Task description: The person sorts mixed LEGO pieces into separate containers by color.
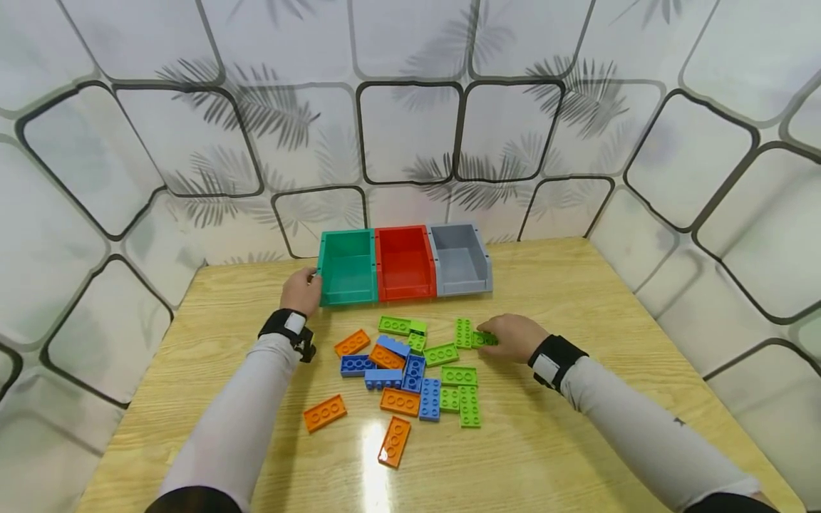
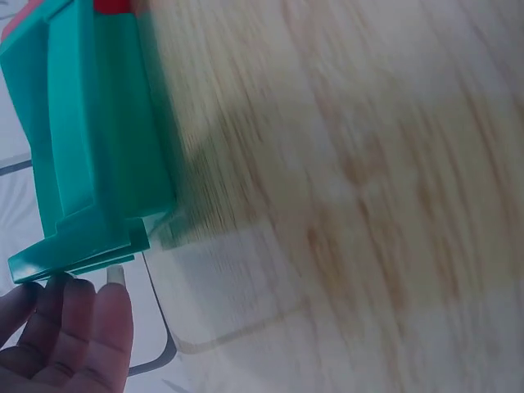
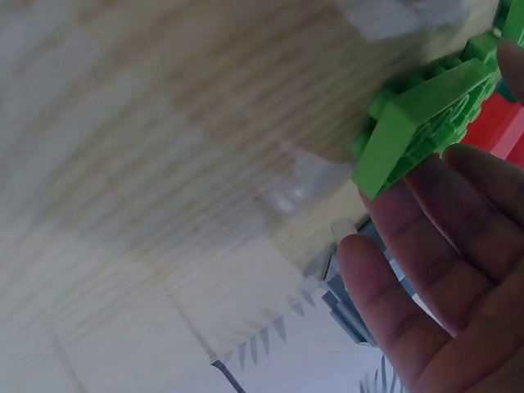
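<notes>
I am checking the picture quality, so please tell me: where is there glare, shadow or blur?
Head: a glare streak on the table, low in the picture; left wrist: soft shadow beside the teal bin, wood grain blurred; right wrist: grain blurred, a pale reflection beside the green brick.

Wood-grain table (image 1: 532,442), orange bricks (image 1: 325,413), blue bricks (image 1: 430,399), green bricks (image 1: 470,407), teal bin (image 1: 349,267), red bin (image 1: 406,263), grey bin (image 1: 460,260)

Three bins (image 1: 406,267); five orange bricks (image 1: 400,402), five blue bricks (image 1: 430,399), eight-plus green bricks (image 1: 470,407)
</notes>
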A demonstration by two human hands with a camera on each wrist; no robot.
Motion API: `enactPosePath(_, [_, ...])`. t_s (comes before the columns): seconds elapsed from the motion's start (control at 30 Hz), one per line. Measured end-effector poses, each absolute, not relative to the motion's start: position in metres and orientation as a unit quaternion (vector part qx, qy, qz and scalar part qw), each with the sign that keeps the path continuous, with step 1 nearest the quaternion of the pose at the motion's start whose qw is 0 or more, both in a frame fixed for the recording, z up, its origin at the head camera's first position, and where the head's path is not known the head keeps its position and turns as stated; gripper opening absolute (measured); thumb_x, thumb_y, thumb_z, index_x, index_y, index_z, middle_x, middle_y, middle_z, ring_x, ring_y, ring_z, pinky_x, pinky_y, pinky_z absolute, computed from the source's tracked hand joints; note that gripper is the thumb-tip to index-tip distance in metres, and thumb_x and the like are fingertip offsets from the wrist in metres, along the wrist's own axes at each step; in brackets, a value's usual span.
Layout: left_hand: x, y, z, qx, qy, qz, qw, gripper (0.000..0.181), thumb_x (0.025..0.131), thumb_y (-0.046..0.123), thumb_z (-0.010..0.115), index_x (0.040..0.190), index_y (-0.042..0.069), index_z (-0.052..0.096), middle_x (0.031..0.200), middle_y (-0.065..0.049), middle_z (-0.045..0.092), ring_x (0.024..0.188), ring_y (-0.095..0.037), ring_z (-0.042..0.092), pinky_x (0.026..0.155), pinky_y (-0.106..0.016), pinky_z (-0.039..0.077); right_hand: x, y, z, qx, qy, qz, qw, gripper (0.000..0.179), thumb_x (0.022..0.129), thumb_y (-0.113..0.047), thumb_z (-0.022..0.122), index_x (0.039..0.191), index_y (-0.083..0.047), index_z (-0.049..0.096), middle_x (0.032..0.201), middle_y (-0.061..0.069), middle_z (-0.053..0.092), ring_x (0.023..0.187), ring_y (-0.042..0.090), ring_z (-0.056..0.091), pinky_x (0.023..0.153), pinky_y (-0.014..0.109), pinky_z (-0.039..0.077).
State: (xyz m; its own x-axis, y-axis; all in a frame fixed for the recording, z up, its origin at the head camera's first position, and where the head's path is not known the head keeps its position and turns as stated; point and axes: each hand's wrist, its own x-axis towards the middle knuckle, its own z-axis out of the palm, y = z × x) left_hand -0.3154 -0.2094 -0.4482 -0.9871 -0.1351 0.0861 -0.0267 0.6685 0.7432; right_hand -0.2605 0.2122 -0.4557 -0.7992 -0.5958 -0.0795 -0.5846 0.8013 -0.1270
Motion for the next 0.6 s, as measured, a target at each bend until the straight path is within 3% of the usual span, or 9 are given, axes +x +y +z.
enactPosePath(0.47, [-0.316,-0.214,-0.452,0.056,-0.9,-0.427,0.058,0.046,0.11,0.017,0.039,0.145,-0.01,0.053,0.14,-0.032,0.058,0.128,-0.045,0.056,0.107,-0.055,0.046,-0.252,0.217,-0.464,-0.32,0.945,-0.07,0.023,0.037,0.088,-0.015,0.083,0.12,0.001,0.074,0.108,0.015,0.075,0.096,0.029,0.072,0.083,0.043,0.059])
enactPosePath(0.6, [-0.318,-0.214,-0.455,0.055,-0.899,-0.431,0.057,0.047,0.11,0.018,0.042,0.144,-0.011,0.052,0.138,-0.033,0.058,0.127,-0.046,0.056,0.106,-0.055,0.046,-0.252,0.22,-0.468,-0.32,0.943,-0.084,0.022,0.041,0.087,-0.011,0.081,0.125,-0.001,0.072,0.107,0.012,0.072,0.092,0.025,0.07,0.079,0.041,0.058])
